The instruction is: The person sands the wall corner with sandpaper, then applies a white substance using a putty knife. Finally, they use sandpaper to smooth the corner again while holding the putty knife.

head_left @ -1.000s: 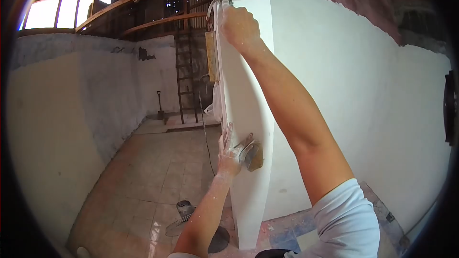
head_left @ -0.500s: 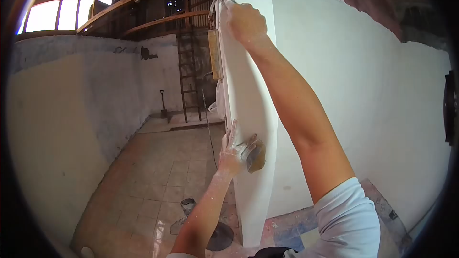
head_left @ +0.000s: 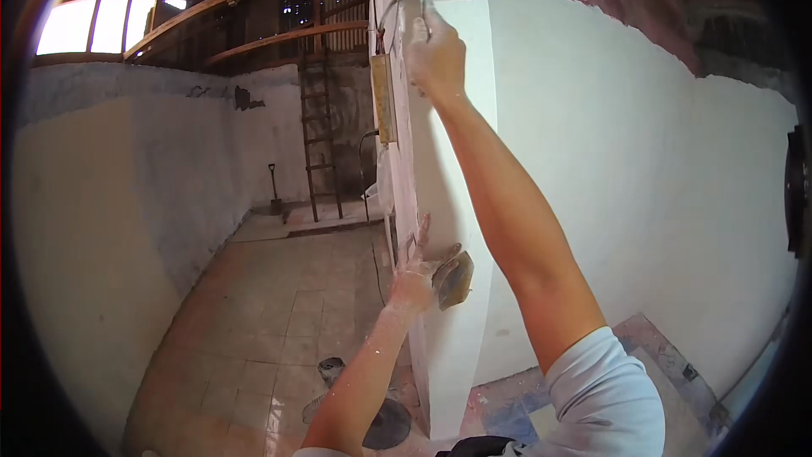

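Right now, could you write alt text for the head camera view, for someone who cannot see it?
A raised right hand presses a tool against the top of a white plastered wall corner. The plaster-dusted left hand holds a brownish pad lower down.

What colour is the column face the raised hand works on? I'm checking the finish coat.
White, seen in the head view: the column face under the right hand.

We saw a tiled floor [head_left: 288, 322], pale beige and glossy, running from the corner pillar back to the far wall. On it, near the pillar's foot, stood a small dark bucket [head_left: 331, 367] beside a round dark pan [head_left: 385, 425], and blue and pink paint stains [head_left: 507, 402] marked the floor on the right. At the far end a ladder [head_left: 320, 135] and a shovel [head_left: 275, 190] stood on a low raised step [head_left: 313, 218].
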Tool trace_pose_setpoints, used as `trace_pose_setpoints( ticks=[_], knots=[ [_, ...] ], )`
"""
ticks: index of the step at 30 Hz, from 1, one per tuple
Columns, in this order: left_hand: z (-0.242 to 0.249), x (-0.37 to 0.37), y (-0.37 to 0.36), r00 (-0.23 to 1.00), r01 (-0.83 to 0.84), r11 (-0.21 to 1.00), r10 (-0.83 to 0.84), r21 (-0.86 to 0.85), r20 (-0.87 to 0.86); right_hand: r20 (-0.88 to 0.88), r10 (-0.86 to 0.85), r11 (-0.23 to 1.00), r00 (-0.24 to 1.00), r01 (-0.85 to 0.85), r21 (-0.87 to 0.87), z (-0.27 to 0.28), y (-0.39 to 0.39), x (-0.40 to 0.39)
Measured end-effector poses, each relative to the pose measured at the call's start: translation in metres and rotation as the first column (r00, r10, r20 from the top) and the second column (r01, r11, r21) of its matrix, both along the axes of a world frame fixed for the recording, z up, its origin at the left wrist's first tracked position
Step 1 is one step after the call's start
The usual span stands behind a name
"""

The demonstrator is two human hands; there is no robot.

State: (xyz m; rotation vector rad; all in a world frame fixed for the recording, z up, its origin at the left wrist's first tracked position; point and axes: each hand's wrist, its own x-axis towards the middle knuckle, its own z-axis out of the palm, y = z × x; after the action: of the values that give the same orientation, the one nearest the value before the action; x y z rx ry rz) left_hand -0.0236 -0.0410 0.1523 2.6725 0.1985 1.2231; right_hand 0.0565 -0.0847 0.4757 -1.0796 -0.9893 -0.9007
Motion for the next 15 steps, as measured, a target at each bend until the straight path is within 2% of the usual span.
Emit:
trace_pose_setpoints(
  ticks=[1, 2, 5, 6, 7, 8, 10, 11, 12, 14, 15],
  knots=[
    [-0.002, 0.002, 0.003, 1.0, 0.003, 0.998, -0.004, 0.058, 0.022, -0.047, 0.011, 0.999, 0.999, -0.013, -0.038, 0.001, -0.002, -0.016],
    [-0.005, 0.004, 0.005, 1.0, 0.007, 0.998, -0.008, 0.056, 0.021, 0.043, -0.12, 0.992, 0.992, 0.121, -0.019, 0.0, 0.011, -0.011],
    [-0.009, 0.005, 0.011, 0.999, 0.053, 0.998, -0.053, -0.034, -0.005, 0.08, -0.173, 0.981, 0.982, 0.179, -0.074, 0.001, -0.006, -0.004],
    [-0.008, 0.005, 0.011, 0.999, 0.038, 0.999, -0.038, 0.01, -0.023, 0.068, -0.097, 0.993, 0.993, 0.101, -0.062, 0.001, -0.011, -0.003],
    [-0.007, 0.005, 0.011, 0.999, 0.027, 0.998, -0.025, 0.058, -0.038, 0.102, -0.152, 0.988, 0.983, 0.152, 0.006, 0.0, -0.001, 0.001],
    [-0.013, 0.009, 0.016, 0.998, 0.059, 0.998, -0.058, 0.026, -0.034, 0.13, -0.212, 0.976, 0.969, 0.203, 0.075, 0.0, 0.006, 0.001],
    [-0.01, 0.007, 0.009, 0.998, 0.039, 0.995, -0.042, 0.093, 0.036, 0.224, -0.407, 0.848, 0.885, 0.458, -0.266, -0.01, 0.02, -0.017],
    [-0.007, 0.003, 0.004, 0.998, 0.06, 0.998, -0.06, 0.007, -0.033, 0.361, -0.328, 0.791, 0.873, 0.463, -0.401, -0.019, 0.028, -0.028],
    [-0.009, 0.004, 0.006, 0.997, 0.062, 0.998, -0.062, 0.005, -0.037, 0.342, -0.237, 0.815, 0.909, 0.378, -0.439, -0.033, 0.036, -0.041],
    [-0.017, 0.005, 0.012, 0.992, 0.034, 0.998, -0.028, 0.047, -0.125, 0.319, -0.141, 0.91, 0.937, 0.25, -0.331, -0.051, 0.027, -0.07],
    [-0.02, 0.003, 0.013, 0.993, 0.065, 0.997, -0.06, 0.046, -0.106, 0.361, -0.106, 0.955, 0.926, 0.196, -0.222, -0.058, 0.031, -0.073]
  ],
)
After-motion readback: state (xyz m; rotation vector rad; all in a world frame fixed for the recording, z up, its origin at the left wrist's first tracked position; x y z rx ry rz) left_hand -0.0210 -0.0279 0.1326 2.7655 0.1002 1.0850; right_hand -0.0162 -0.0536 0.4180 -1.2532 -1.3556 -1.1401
